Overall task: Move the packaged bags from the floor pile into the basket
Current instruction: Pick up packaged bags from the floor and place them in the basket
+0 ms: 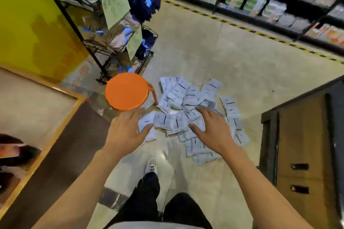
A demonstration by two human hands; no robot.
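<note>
A pile of several white packaged bags (188, 98) with dark printed labels lies spread on the beige floor in front of me. My left hand (126, 130) hovers over the pile's left edge, fingers spread and holding nothing. My right hand (212, 128) is stretched over the middle of the pile, fingers straight, also holding nothing. Whether either hand touches a bag I cannot tell. A black wire basket rack (147, 42) stands at the back left, with dark and pale goods in its tiers.
An orange round stool (126, 91) stands just left of the pile. A wooden counter (37, 109) runs along the left, a dark cabinet (301, 145) on the right. Stocked shelves (270, 5) line the far side behind a yellow-black floor stripe. My legs and a white shoe (151, 166) are below.
</note>
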